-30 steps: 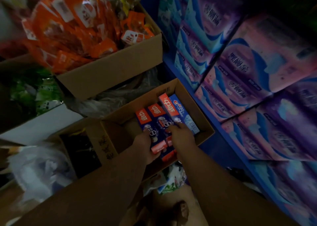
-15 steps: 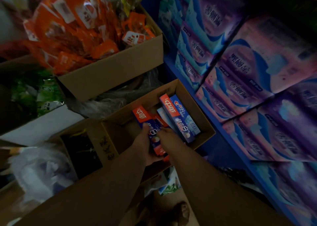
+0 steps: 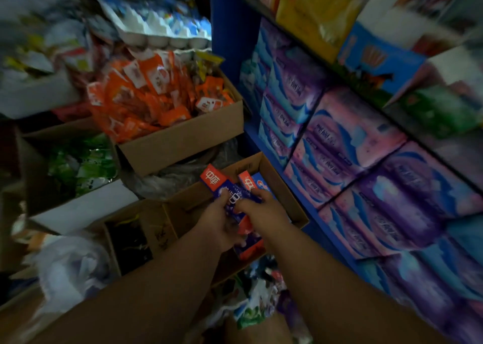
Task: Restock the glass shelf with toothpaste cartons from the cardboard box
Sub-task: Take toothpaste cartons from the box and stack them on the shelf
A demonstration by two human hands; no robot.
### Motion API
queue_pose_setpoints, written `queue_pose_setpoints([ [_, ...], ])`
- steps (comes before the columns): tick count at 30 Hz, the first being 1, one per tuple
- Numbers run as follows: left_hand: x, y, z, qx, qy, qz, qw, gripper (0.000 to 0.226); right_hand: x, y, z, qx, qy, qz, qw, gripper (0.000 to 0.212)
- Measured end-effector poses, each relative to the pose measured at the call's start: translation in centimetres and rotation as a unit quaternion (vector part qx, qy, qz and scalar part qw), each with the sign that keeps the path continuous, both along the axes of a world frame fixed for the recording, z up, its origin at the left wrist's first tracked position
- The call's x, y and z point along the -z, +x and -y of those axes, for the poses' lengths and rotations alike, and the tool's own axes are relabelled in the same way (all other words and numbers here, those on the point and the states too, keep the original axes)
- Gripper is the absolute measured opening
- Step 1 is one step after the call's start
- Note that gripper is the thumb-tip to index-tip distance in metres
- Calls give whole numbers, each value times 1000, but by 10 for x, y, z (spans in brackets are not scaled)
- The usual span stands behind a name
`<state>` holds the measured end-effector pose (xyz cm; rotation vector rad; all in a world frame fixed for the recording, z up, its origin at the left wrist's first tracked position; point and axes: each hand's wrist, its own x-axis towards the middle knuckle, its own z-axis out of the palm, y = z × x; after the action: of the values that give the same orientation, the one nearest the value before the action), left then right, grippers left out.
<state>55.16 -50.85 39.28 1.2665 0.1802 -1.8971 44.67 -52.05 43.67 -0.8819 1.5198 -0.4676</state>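
Note:
An open cardboard box [image 3: 285,187] sits on the floor beside a blue shelf unit. Both my hands hold a small stack of red-and-blue toothpaste cartons [image 3: 224,187] just above the box. My left hand [image 3: 219,221] grips the stack from the left with its thumb on top. My right hand [image 3: 264,210] grips it from the right. The stack's near red ends [image 3: 245,228] show between my wrists. Another toothpaste carton [image 3: 251,181] lies in the box behind them. The glass shelf is not in view.
A cardboard box of orange snack packets [image 3: 183,137] stands behind the toothpaste box. Purple and pink tissue packs [image 3: 352,145] fill the blue shelf unit on the right. An egg tray [image 3: 156,27] sits at the back. A white plastic bag [image 3: 70,268] and a dark open box [image 3: 128,241] lie at left.
Both hands have gathered the cartons into a stack and lifted it up out of the box. The camera has tilted up, showing more of the shelves.

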Motion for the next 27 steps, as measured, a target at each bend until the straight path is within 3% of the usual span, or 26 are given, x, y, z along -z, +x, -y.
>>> queue_pose_setpoints([
  [3, -40, 1, 1, -71, -61, -32, 995, 61, -49, -24, -9, -37, -42, 2, 998, 56],
  [8, -106, 2, -1, -145, -128, -34, 981, 58, -135, -72, -38, -55, -130, 20, 990, 41],
  [11, -166, -10, -10, -161, -179, -35, 970, 46, -185, -90, -57, -35, -194, 40, 980, 39],
  [13, -205, -16, -14, -156, -239, -14, 958, 52, -219, -101, -68, -30, -247, 32, 968, 35],
  [16, -261, -22, -13, -121, -319, -1, 940, 75, -276, -116, -82, -11, -336, 36, 941, 40],
  [21, -376, -51, -20, -77, -470, 40, 878, 31, -378, -148, -113, 76, -471, 67, 876, 47],
  [27, -483, -100, -24, -53, -572, 50, 817, 23, -468, -191, -138, 145, -570, -35, 808, 79],
])
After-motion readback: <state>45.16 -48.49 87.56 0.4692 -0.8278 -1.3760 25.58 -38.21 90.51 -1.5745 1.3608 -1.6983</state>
